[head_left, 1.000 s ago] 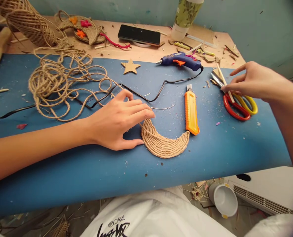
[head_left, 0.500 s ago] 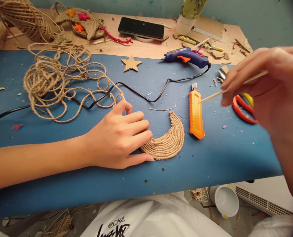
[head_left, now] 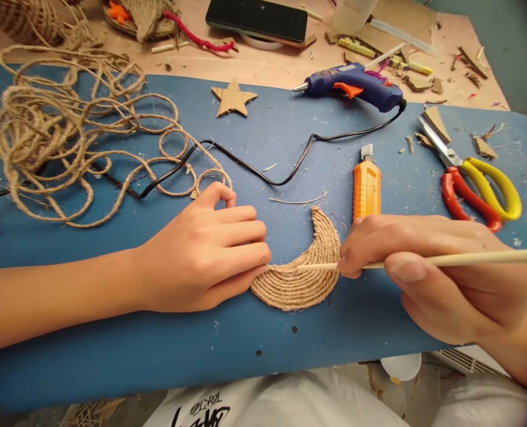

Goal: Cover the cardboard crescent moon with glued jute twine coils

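On the blue mat [head_left: 156, 350] lies a crescent [head_left: 301, 290] covered in rows of jute twine. My left hand [head_left: 212, 252] presses on its left end with curled fingers, hiding that tip. A strand of twine [head_left: 219, 160] runs from the loose heap to the fingers of this hand. In my right hand [head_left: 450, 290] is a thin wooden stick [head_left: 481, 257], pinched between thumb and fingers. The stick's tip touches the crescent's inner edge, close to my left fingertips. Just beyond my right hand stands out an orange utility knife [head_left: 367, 187], its lower end covered.
A tangled heap of jute twine [head_left: 45, 130] spreads at left over a black cord [head_left: 254, 170]. Behind are a cardboard star [head_left: 235, 98], a blue glue gun [head_left: 356, 84] and a phone [head_left: 256, 21]. Scissors [head_left: 472, 172] with red and yellow handles lie at right.
My right hand has come down and left from the raised position, bringing the stick's tip onto the crescent. My left hand stays at the crescent's left end. The view has shifted.
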Tool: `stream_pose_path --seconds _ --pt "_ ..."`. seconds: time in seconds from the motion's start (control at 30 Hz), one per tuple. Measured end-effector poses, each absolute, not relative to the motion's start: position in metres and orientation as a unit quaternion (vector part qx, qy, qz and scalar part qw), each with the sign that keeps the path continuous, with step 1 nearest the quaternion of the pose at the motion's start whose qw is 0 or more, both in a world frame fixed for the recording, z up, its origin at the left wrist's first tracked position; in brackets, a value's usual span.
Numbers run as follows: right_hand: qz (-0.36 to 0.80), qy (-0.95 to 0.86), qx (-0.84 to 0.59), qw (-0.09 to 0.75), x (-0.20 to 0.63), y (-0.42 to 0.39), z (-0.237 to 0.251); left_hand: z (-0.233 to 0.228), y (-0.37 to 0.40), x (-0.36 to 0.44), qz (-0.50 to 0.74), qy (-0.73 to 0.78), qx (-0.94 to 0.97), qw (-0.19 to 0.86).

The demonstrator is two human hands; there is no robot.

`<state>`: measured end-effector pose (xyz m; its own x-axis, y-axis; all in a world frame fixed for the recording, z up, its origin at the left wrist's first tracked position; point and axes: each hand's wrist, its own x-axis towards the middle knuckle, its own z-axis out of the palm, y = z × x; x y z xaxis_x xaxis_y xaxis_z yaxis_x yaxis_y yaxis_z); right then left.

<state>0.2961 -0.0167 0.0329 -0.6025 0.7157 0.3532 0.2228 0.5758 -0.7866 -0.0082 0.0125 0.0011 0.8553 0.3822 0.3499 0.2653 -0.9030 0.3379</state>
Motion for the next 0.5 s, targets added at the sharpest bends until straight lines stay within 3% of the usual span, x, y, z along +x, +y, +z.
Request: stream_pose_path --seconds 0.5 --pt "0.340 -0.856 -0.285 0.264 0.2928 -0.0131 0.0419 0.0000 0.0135 -0.0079 0.219 0.164 0.951 0.144"
